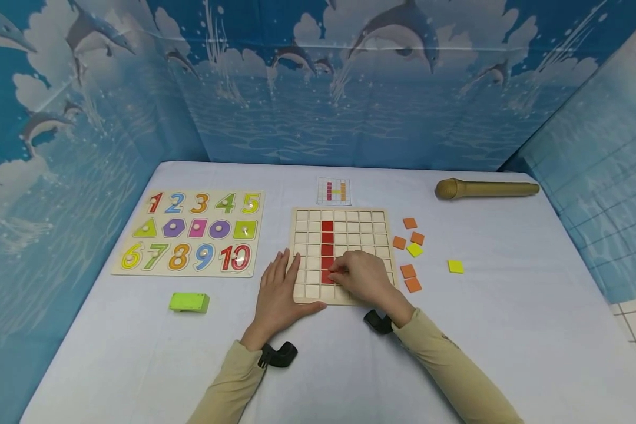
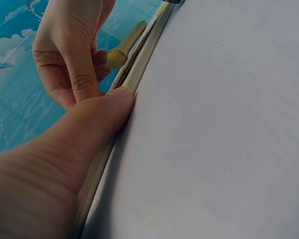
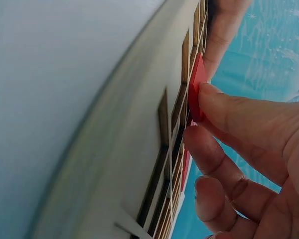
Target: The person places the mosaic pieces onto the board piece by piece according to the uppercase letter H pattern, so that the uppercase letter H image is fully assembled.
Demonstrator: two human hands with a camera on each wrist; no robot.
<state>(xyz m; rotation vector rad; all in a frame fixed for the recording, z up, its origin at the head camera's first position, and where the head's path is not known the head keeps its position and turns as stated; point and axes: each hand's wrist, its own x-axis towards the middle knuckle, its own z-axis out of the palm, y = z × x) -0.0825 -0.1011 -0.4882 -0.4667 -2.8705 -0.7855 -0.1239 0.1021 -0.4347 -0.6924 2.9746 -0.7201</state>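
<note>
A wooden grid board (image 1: 354,229) lies on the table with a column of red square tiles (image 1: 327,238) in its cells. At the near end of that column my right hand (image 1: 364,275) pinches a red tile (image 3: 195,89) between thumb and index finger. In the right wrist view this tile stands tilted at the grid, its lower edge at the cells. My left hand (image 1: 281,291) rests at the board's left side with straight fingers, thumb (image 2: 114,102) along the front edge. Right of the board are several orange tiles (image 1: 410,223) and two yellow tiles (image 1: 455,267).
Behind the board lies a small pattern card (image 1: 334,191). A number and shape puzzle board (image 1: 258,235) is on the left, with a green block (image 1: 189,302) in front of it. A gold microphone-shaped object (image 1: 487,188) lies at the back right.
</note>
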